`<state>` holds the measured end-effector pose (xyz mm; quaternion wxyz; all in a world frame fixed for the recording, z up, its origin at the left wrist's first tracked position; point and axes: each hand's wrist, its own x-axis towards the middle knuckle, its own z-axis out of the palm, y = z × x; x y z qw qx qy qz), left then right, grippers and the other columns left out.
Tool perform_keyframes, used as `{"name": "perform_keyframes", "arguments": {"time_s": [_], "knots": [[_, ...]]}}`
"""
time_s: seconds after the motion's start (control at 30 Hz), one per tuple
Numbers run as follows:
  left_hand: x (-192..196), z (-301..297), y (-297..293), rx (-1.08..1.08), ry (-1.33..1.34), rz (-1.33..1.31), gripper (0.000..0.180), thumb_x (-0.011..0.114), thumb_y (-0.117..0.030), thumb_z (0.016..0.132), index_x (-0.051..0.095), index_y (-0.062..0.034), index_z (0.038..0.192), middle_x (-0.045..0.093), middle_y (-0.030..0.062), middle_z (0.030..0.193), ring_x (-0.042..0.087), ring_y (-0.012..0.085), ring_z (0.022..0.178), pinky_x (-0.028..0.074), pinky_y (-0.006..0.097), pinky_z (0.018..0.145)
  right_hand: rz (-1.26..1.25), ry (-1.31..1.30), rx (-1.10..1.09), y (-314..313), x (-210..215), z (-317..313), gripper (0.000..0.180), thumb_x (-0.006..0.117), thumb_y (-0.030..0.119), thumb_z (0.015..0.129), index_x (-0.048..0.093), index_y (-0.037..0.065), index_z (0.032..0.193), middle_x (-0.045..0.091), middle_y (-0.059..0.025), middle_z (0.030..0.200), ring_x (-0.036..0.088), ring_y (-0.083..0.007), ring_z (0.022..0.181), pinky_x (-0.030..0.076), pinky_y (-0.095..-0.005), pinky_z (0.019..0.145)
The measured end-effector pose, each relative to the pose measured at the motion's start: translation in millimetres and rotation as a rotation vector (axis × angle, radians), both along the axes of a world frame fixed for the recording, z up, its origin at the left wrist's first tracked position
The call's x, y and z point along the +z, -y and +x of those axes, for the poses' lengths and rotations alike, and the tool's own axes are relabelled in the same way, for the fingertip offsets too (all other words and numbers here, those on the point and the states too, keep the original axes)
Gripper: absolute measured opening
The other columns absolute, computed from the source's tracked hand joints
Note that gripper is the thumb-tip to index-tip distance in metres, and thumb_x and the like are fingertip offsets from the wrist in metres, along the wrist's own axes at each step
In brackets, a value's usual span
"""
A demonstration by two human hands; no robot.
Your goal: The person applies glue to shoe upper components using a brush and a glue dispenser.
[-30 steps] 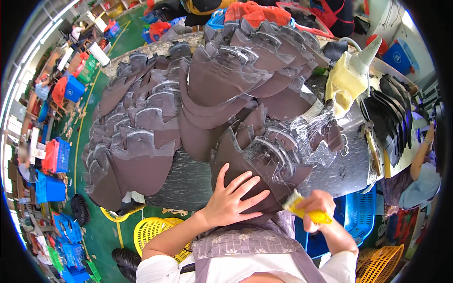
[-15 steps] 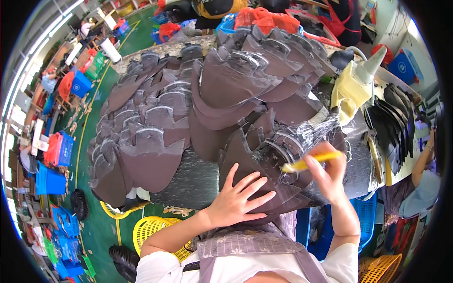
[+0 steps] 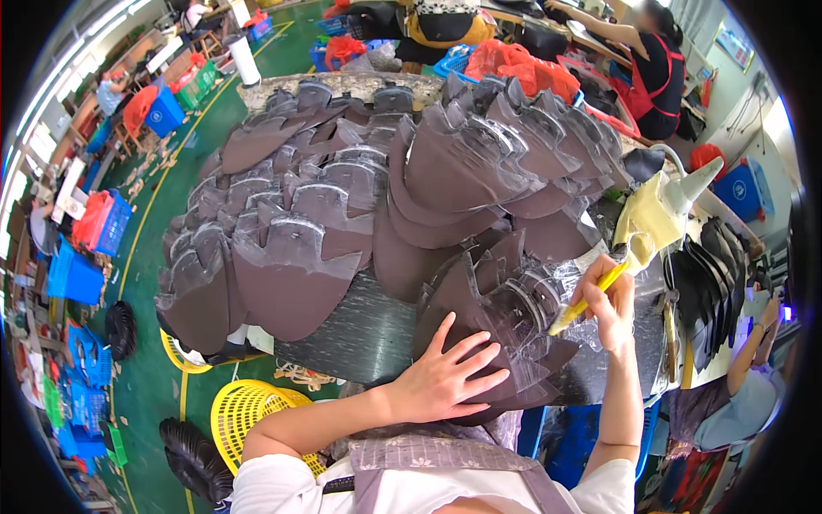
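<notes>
Left hand (image 3: 449, 381): laid palm down, fingers spread wide and straight; nothing is gripped.
Under it: a fanned stack of dark-brown, curved sheet pieces with toothed, translucent edges (image 3: 518, 313) is pressed at the near edge of the dark, streaked worktable (image 3: 330, 343).
Right hand (image 3: 605, 304): held above the stack's right side, thumb and fingers closed around a slim yellow brush (image 3: 572, 317).
Brush: slanted, pale tip pointed down-left at the layered edges; whether contact is made cannot be told.
Left pile: more brown pieces (image 3: 291, 283) are laid in overlapping rows.
Centre pile: similar pieces (image 3: 471, 167) are heaped behind the stack.
Right side: a cream-yellow container with a grey conical spout (image 3: 646, 210) is placed beyond the right hand; black curved pieces (image 3: 711, 274) are lined up beside it.
Below: a yellow perforated plastic basket (image 3: 248, 411) is seen on the green floor (image 3: 154, 283).
Far side: a person in a red apron (image 3: 655, 81) is seen.
</notes>
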<state>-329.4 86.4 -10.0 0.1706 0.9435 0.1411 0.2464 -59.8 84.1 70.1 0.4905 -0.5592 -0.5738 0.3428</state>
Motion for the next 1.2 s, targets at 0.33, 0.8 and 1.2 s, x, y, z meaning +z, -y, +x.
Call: {"name": "perform_keyframes", "arguments": {"time_s": [0.33,0.8,1.2], "knots": [[-2,0,3,-0.001,-0.009,0.024,0.054,0.068,-0.040,0.078,0.055,-0.0184,0.126,0.047,0.0138,0.132,0.042,0.0316,0.127,0.020,0.069,0.104,-0.077,0.011,0.077,-56,18,-51,0.023,0.066,0.022,0.089,0.066,-0.002,0.087,0.066,-0.0064,0.069,0.052,-0.0059,0.041,0.040,-0.0199,0.036],[40,-14,-41,0.218,0.414,-0.824,0.041,0.051,-0.019,0.096,0.044,-0.0025,0.133,0.055,0.0170,0.122,0.053,0.0266,0.117,0.039,0.035,0.102,0.423,-0.214,-0.118,-5,-7,12,0.016,0.058,0.015,0.090,0.057,-0.001,0.094,0.065,-0.0137,0.087,0.061,-0.0146,0.069,0.050,-0.0273,0.068],[78,-35,-98,0.304,0.949,-1.091,0.040,0.052,-0.012,0.096,0.045,0.0018,0.133,0.057,0.0114,0.124,0.056,0.0178,0.112,0.042,0.031,0.098,0.473,0.053,-0.246,-21,-27,30,0.013,0.062,0.015,0.085,0.058,0.003,0.087,0.063,-0.0079,0.088,0.057,-0.0145,0.080,0.046,-0.0309,0.073]]}}
